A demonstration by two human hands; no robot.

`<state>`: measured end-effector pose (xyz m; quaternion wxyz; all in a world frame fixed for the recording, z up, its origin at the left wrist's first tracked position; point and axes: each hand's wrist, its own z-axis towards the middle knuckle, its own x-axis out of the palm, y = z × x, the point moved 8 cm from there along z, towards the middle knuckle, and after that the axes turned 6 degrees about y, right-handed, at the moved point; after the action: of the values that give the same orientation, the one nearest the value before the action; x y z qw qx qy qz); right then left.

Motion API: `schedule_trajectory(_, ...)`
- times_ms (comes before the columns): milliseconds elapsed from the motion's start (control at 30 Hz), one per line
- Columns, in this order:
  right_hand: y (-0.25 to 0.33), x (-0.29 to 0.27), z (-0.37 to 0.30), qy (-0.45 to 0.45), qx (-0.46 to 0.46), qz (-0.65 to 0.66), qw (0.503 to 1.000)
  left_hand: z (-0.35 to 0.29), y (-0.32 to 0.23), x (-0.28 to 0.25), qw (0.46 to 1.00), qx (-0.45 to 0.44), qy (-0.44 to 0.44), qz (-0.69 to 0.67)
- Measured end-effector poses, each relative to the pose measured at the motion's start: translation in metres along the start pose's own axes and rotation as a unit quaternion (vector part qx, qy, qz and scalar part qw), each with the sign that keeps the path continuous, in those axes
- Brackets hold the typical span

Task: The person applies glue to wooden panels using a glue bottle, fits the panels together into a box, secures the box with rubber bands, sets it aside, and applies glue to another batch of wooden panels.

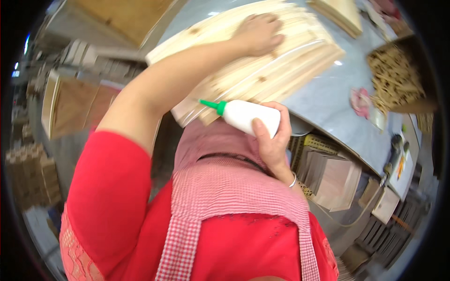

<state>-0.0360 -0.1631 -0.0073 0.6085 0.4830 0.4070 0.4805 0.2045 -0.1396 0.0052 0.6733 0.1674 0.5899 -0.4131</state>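
Observation:
Several pale pine boards [290, 63] lie side by side on the blue-grey worktop, with dark knots and thin white lines of glue along some edges. My left hand [260, 35] rests on top of them toward the far side, its fingers apart and somewhat blurred. In my right hand [275, 140] is a white glue bottle [248, 116] with a green nozzle, tilted so that the nozzle points left. The nozzle's tip is by the near left end of the boards. Whether it touches the wood I cannot tell.
On the worktop [323, 96] at right stands a box of small wooden dowels [393, 77], beside a pink bundle [360, 102]. Another wooden piece [340, 16] lies at the far edge. Stacked panels [333, 180] stand below the worktop; a dark hand tool [395, 150] is at far right.

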Motion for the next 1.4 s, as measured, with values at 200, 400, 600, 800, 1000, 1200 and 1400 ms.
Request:
schedule_trajectory(200,-0.022,-0.157,0.047,-0.325,0.006,0.071,0.943,-0.003,-0.006,-0.011,0.999,0.014,-0.038,-0.01)
schedule_trajectory(400,-0.045,-0.225,0.094,-0.389,0.014,0.032,0.92,0.0,-0.008,-0.012,1.0,0.003,-0.006,-0.009)
schedule_trajectory(600,-0.064,-0.236,0.121,-0.401,0.047,-0.018,0.915,0.0,-0.008,-0.013,1.0,-0.002,0.004,-0.008)
schedule_trajectory(800,-0.059,-0.232,0.111,-0.404,0.029,-0.069,0.912,-0.001,-0.005,-0.01,1.0,0.014,-0.021,-0.006)
schedule_trajectory(1000,-0.049,-0.186,0.066,-0.334,0.083,-0.036,0.938,-0.004,-0.005,-0.012,0.999,0.008,-0.037,0.004)
schedule_trajectory(1200,-0.028,-0.114,0.011,-0.244,0.076,-0.052,0.965,-0.006,-0.005,-0.018,0.997,-0.011,-0.007,-0.071)
schedule_trajectory(1400,-0.007,-0.043,-0.027,-0.057,0.06,-0.093,0.992,-0.009,-0.006,-0.02,0.998,-0.007,-0.007,-0.069)
